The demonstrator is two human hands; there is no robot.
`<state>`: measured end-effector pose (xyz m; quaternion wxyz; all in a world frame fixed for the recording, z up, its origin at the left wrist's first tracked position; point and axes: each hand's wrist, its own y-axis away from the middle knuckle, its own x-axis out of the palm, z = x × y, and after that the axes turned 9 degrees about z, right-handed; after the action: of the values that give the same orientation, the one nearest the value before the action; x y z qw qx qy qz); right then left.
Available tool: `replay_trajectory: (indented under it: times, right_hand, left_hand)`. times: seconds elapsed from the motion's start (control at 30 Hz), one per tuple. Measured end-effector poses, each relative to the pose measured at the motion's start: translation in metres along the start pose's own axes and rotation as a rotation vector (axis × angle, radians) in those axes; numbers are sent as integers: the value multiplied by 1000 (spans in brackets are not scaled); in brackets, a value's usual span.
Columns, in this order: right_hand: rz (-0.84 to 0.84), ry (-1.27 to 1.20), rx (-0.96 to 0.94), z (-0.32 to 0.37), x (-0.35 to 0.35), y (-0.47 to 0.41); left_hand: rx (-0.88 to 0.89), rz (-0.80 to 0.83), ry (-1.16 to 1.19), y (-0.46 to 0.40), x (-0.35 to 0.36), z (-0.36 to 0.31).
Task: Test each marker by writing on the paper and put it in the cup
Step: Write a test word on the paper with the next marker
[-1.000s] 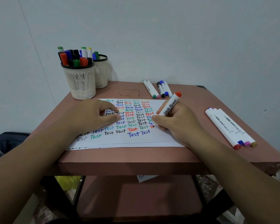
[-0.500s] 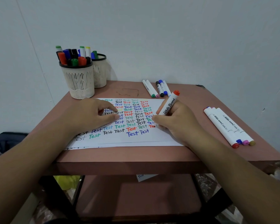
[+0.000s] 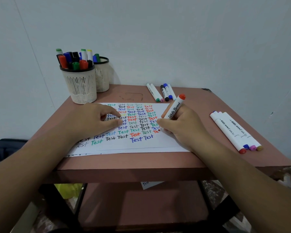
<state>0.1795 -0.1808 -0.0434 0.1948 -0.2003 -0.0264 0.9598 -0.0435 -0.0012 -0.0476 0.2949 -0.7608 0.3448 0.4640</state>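
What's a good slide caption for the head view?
Right hand writes red "Test" with whiteboard marker; left hand steadies paper.

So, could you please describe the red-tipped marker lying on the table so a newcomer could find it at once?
Start at the pink table and look to its right side, beyond the paper. A row of long white markers lies there side by side. The red-tipped marker is the one nearest the paper; its neighbours end in blue, pink and ochre.

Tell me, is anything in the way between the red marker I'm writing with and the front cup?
Only partly: the left hand rests on the paper along the line from the red marker to the front cup, which is already crowded; lifting over clears it.
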Motion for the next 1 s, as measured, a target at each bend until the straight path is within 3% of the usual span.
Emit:
replay_trajectory:
  times: [0.7,1.0]
  right_hand:
    - [-61,150,13,3,0,2]
    - [-59,30,31,3,0,2]
  left_hand:
    - [-4,-1,-24,-2,1,1]
    - [-31,6,-52,-1,1,-1]
